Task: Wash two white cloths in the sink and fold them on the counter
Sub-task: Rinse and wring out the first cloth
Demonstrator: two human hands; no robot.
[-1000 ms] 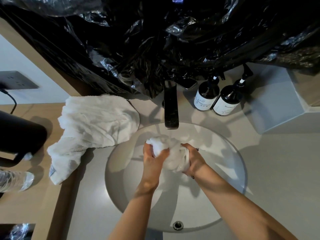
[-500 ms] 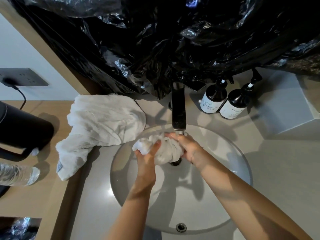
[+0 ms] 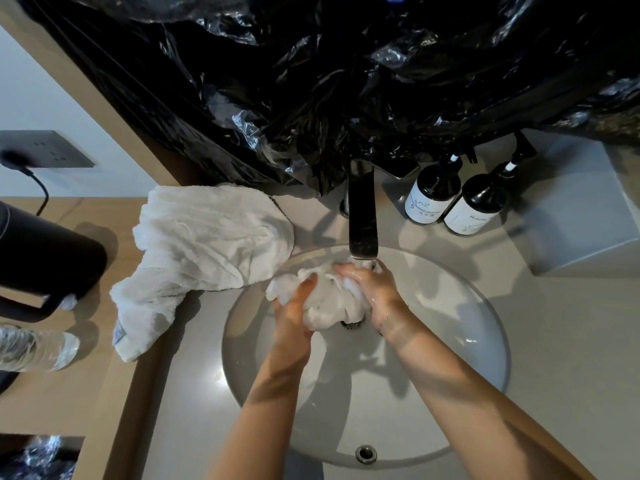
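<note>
A bunched wet white cloth (image 3: 329,299) sits in the round grey sink (image 3: 478,327), right under the dark faucet (image 3: 362,216), where water runs onto it. My left hand (image 3: 294,306) grips the cloth's left side with the thumb on top. My right hand (image 3: 374,289) grips its right side, fingers curled over the top below the spout. A second, larger white cloth (image 3: 204,244) lies crumpled on the counter to the left of the sink, one end hanging toward the wooden ledge.
Two dark pump bottles (image 3: 457,202) stand behind the sink to the right. Black plastic sheeting (image 3: 329,81) covers the wall above. At the left are a black appliance (image 3: 45,261), a lying water bottle (image 3: 34,348) and a wall socket (image 3: 48,148). A grey box (image 3: 581,209) stands far right.
Both hands carried the bunched cloth up and back from mid-basin to right beneath the spout. My right hand's fingers now lie over the top of the cloth.
</note>
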